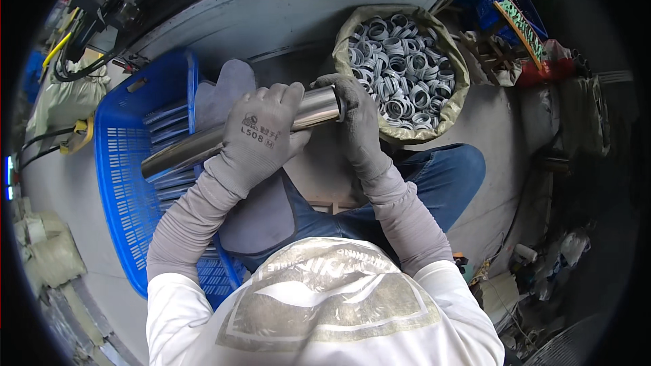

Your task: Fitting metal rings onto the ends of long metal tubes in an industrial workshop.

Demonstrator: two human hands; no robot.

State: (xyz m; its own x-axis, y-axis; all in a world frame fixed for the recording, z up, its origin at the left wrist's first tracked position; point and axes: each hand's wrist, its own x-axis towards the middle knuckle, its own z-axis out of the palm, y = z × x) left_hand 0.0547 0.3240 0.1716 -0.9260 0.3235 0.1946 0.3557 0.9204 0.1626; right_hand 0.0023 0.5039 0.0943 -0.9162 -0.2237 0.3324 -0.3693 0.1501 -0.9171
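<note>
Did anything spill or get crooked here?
Nothing stands out: the metal rings sit inside their sack, long tubes lie in the blue basket, and the left hand grips a shiny tube while the right hand cups its end.

On the tube (184, 153), smooth, mirror-glossy metal is seen. The left hand (261, 132) and right hand (359, 125) are covered by matt, cloth-like gloves (252, 152). Duller metal is shown by the rings (400, 68), creased plastic-looking sheeting by the sack (344, 39), smooth plastic by the basket (107, 156), and denim by the trousers (441, 175).
</note>
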